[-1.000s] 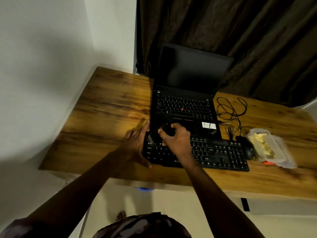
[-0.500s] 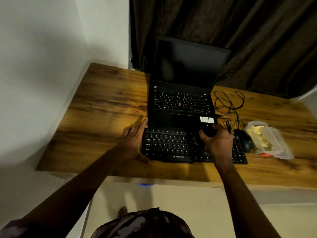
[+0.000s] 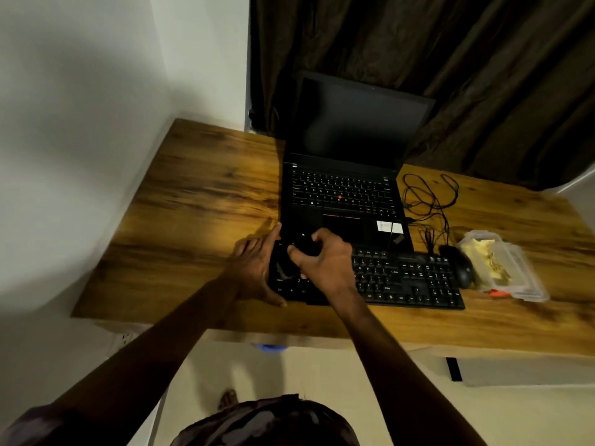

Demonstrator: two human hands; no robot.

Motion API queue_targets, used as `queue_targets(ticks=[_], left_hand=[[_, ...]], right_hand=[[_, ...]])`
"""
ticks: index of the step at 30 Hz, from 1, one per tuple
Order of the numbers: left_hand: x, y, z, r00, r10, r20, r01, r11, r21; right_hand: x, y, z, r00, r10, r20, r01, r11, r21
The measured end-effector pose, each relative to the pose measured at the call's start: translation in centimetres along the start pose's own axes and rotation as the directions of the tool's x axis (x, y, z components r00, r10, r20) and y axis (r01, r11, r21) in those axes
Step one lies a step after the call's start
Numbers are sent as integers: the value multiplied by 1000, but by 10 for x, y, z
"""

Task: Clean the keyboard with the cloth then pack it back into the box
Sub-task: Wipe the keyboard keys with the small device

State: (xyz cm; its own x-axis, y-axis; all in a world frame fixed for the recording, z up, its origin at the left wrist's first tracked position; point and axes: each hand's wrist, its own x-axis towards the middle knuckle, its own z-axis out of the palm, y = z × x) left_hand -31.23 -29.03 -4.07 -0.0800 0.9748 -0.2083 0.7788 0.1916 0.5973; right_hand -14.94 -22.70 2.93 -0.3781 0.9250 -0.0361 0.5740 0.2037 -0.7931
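Matt black plastic keyboard [image 3: 402, 278] on a grained, slightly glossy wooden desk [image 3: 199, 204]; clear plastic container [image 3: 515, 272]; dark cloth curtain [image 3: 483, 75].

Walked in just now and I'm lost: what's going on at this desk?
A person is cleaning the black keyboard. The right hand grips a dark cloth and presses it on the keys at the keyboard's left end. The left hand lies flat against that end, steadying it. The keyboard sits on the wooden desk in front of an open laptop, with a mouse to its right. No box is in view, so packing hasn't begun.
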Motion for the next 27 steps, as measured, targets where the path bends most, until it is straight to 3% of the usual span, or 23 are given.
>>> queue_targets(ticks=[6, 11, 17, 20, 23, 27], left_hand=[[-1, 0, 0, 1000, 24, -15, -24, 1000, 20], [-5, 3, -1, 997, 70, -40, -71, 997, -25], [-2, 3, -1, 998, 55, -25, -55, 998, 0], [-2, 3, -1, 998, 65, -27, -64, 998, 8], [-4, 1, -1, 997, 69, -27, -68, 998, 10], [-2, 0, 0, 999, 46, -27, -45, 998, 47]], right_hand=[[-7, 16, -24, 989, 129, -66, -122, 988, 95], [-18, 55, -76, 945, 222, -240, -202, 974, 107], [-24, 75, -105, 916, 42, -400, -129, 972, -194], [-30, 64, -83, 953, -30, -303, -78, 939, -336], [-35, 44, -47, 993, -1, -119, -52, 892, -448], [-37, 11, -6, 999, -50, -4, 45, 913, -405]])
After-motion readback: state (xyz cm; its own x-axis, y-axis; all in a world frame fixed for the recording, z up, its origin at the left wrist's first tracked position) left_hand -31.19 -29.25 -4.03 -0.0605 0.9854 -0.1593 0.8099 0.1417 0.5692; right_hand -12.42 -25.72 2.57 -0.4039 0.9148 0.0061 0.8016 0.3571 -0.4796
